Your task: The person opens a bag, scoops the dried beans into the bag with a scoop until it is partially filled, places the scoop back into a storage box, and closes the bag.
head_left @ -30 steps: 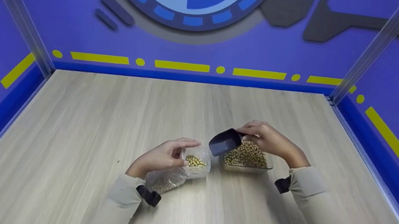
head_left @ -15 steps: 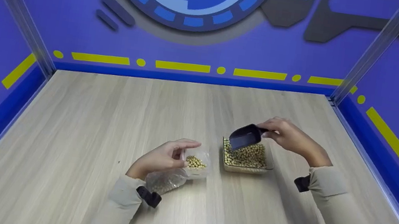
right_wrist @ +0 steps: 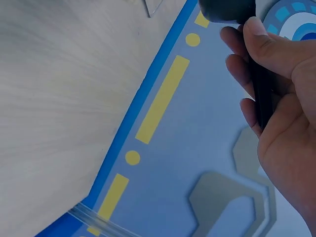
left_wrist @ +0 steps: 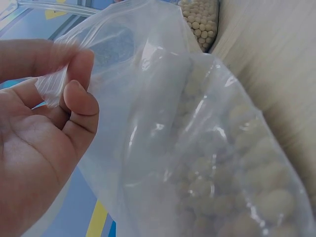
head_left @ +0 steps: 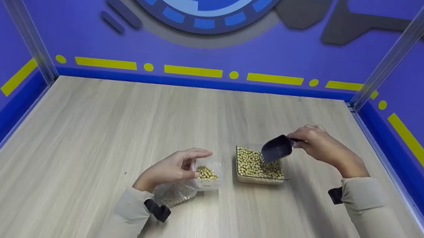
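In the head view my left hand (head_left: pixel 169 169) pinches the rim of a clear plastic zip bag (head_left: pixel 207 184), whose mouth is spread open. Yellowish round beans (head_left: pixel 207 172) show inside it, and the left wrist view shows the zip bag (left_wrist: pixel 148 98) edge caught between thumb and fingers. My right hand (head_left: pixel 322 145) grips a black scoop (head_left: pixel 277 148) by its handle; in the right wrist view the fingers wrap that handle (right_wrist: pixel 261 94). The scoop is over the right back part of a glass dish (head_left: pixel 261 181) full of the same beans (head_left: pixel 253 162). Whether its edge touches them I cannot tell.
A wooden tabletop (head_left: pixel 112 121) lies under everything. Blue-purple panels (head_left: pixel 204 57) with yellow markings wall it at the back and sides. The dish stands just right of the bag, with a narrow gap between them.
My right hand has moved the scoop rightward, from between the bag and the dish to over the dish's right back part. The left hand and the bag have stayed put.
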Action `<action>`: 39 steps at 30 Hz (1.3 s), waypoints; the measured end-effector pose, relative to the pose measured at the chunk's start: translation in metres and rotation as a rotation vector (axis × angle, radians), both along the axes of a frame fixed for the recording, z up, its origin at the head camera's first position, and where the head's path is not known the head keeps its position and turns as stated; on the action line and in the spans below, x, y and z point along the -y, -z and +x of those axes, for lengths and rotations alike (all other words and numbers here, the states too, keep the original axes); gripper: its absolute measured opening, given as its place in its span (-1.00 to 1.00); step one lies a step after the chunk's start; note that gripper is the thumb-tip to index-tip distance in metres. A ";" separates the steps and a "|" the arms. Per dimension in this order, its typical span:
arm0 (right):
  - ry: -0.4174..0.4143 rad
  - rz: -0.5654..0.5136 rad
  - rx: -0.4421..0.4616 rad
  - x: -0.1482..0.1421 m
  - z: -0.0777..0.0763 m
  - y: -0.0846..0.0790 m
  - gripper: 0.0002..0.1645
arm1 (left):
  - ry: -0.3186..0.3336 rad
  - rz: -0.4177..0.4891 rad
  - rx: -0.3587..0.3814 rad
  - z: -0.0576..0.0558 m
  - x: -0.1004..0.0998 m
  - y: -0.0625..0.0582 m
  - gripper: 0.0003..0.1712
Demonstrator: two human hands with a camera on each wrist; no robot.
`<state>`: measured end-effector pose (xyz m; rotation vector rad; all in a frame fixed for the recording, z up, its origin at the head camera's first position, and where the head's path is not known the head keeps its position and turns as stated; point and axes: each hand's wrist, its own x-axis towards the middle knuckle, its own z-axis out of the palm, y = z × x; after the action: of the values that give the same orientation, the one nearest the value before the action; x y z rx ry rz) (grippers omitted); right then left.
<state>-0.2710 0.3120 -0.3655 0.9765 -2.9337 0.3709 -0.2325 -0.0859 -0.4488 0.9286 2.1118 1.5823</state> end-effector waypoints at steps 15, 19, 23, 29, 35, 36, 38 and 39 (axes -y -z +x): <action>-0.039 0.180 -0.135 0.006 0.011 -0.008 -0.68 | 0.001 -0.030 -0.039 0.000 0.001 0.001 -0.30; -0.063 0.201 -0.168 0.008 0.011 -0.008 -0.71 | 0.000 -0.036 -0.042 0.001 0.000 0.001 -0.30; -0.073 0.227 -0.178 0.009 0.012 -0.009 -0.70 | -0.006 -0.050 -0.052 0.000 0.000 0.001 -0.29; -0.095 0.280 -0.219 0.012 0.012 -0.011 -0.70 | -0.002 -0.052 -0.065 0.000 0.001 0.001 -0.29; -0.117 0.346 -0.277 0.017 0.012 -0.011 -0.74 | 0.004 -0.042 -0.036 0.000 0.000 0.000 -0.28; -0.118 0.361 -0.288 0.018 0.012 -0.010 -0.74 | 0.005 -0.042 -0.027 0.000 0.000 0.000 -0.28; -0.116 0.389 -0.310 0.021 0.013 -0.010 -0.73 | 0.005 -0.043 -0.012 0.000 0.000 0.000 -0.28; -0.112 0.402 -0.317 0.022 0.014 -0.010 -0.72 | 0.005 -0.044 -0.006 0.000 -0.001 -0.001 -0.28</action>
<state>-0.2569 0.2896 -0.3553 1.1182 -2.7138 -0.3576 -0.2320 -0.0853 -0.4482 0.9250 2.1373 1.5263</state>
